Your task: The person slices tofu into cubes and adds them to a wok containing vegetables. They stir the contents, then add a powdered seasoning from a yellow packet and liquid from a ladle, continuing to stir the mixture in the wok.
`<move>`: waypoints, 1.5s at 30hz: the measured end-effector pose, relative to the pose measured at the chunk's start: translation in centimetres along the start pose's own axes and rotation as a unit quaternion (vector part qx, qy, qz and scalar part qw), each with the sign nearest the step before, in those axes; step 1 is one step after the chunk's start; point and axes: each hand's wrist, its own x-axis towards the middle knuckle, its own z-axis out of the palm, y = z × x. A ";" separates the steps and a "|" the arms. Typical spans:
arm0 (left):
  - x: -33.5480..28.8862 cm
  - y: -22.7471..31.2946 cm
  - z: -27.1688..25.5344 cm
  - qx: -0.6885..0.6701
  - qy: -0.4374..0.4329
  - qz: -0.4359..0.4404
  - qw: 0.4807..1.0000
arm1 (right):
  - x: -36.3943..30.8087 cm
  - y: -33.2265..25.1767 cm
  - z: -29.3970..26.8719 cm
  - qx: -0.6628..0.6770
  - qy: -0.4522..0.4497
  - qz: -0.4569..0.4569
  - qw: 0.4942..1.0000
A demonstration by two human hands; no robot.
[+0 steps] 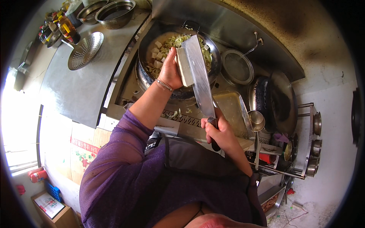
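Note:
Over the near side of a large wok (142, 49), my left hand (171, 74) supports a pale block of tofu (184, 68) on its palm. My right hand (220, 131) grips the dark handle of a broad cleaver (201, 76). The cleaver's blade lies along the block's right side and hides part of it; whether the edge is inside the tofu I cannot tell. Inside the wok are shredded cabbage (176, 40) and several white tofu cubes (157, 55).
A perforated skimmer (86, 51) rests on the steel counter (68, 87) at left, near metal bowls (114, 17) and bottles (68, 30). Right of the wok are a round lidded pot (237, 66), a ladle (256, 121) and a second dark wok (281, 98). A tap (258, 40) juts from the back panel.

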 end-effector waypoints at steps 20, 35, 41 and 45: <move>1.0 -2.8 -4.8 0.003 0.077 -0.009 0.997 | 4.0 3.7 -1.4 0.069 -0.025 -0.027 0.997; 0.6 3.5 -4.2 -0.068 0.071 0.028 0.995 | -2.3 -2.0 -2.3 0.101 0.153 -0.144 0.972; 0.4 4.4 -2.9 0.007 -0.047 0.095 0.994 | -2.2 -0.6 -3.2 0.109 0.114 -0.129 0.979; 1.0 4.4 -3.4 0.044 -0.025 0.112 0.992 | -2.1 0.5 -3.2 0.130 0.103 -0.123 0.978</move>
